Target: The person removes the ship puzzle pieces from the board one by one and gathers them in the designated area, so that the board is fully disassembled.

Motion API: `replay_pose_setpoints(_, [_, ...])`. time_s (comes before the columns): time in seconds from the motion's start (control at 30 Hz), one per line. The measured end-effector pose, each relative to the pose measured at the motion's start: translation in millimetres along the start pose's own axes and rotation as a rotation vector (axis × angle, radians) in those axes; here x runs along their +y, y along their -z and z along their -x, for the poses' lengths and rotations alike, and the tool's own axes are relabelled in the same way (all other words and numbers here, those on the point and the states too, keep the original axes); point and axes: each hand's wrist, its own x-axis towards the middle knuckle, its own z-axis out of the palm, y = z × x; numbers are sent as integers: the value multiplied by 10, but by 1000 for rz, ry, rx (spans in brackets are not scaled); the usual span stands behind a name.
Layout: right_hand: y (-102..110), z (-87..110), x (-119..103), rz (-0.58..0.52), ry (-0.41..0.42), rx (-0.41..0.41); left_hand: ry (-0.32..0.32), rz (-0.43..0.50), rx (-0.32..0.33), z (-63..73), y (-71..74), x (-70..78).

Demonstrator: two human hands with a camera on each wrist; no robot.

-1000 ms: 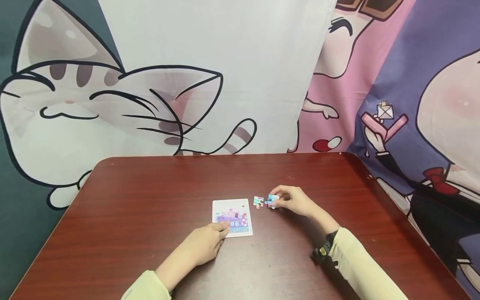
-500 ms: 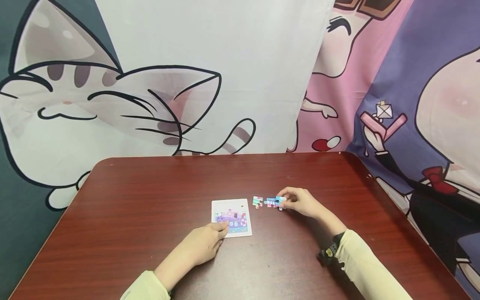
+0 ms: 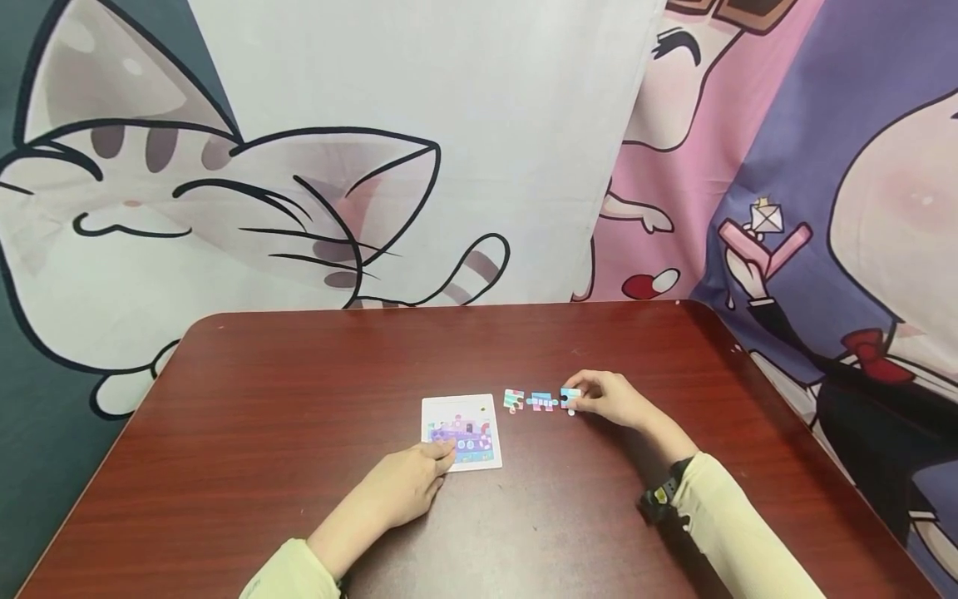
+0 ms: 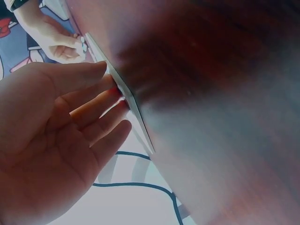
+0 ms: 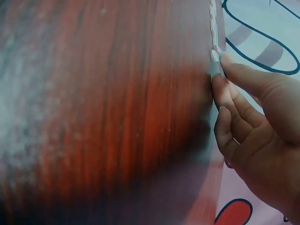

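Observation:
A white square puzzle board (image 3: 455, 406) lies on the table, with a purple and blue picture filling its lower part. My left hand (image 3: 413, 484) rests its fingers on the board's lower left; in the left wrist view these fingers (image 4: 101, 124) stretch straight to the board's edge. To the right of the board, two loose jigsaw pieces (image 3: 514, 400) lie side by side, the second with a blue top and pink below. A third, blue jigsaw piece (image 3: 569, 397) is pinched at its right side by my right hand (image 3: 612, 399). Part of it is hidden by the fingers.
The brown table (image 3: 322, 366) has rounded far corners. Behind it hang cloths printed with a cat (image 3: 180, 266) and cartoon figures (image 3: 786, 249). A black strap (image 3: 664, 492) sits on the right wrist.
My right hand has moved right with the pinched piece. The second loose piece, mostly covered a second ago, now shows fully, apart from the pinched one. The left hand stays on the board.

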Motion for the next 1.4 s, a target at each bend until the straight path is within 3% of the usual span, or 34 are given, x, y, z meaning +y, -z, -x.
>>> replay_pose_setpoints(0.37, [-1,-30,-3,50,-15,-8,-21,-32,11,1,4,8])
replay_pose_setpoints(0.83, [44,-59,-7,65,-15,-64,5,-29,-27,7,29,28])
replay_pose_setpoints(1.1, [38,-62,23,64,28,-62,-31,-99,14,-11,14,30])
replay_pose_setpoints(1.4, [69,-77,25,49,10,-83,-38,-116,16,-6,16,28])
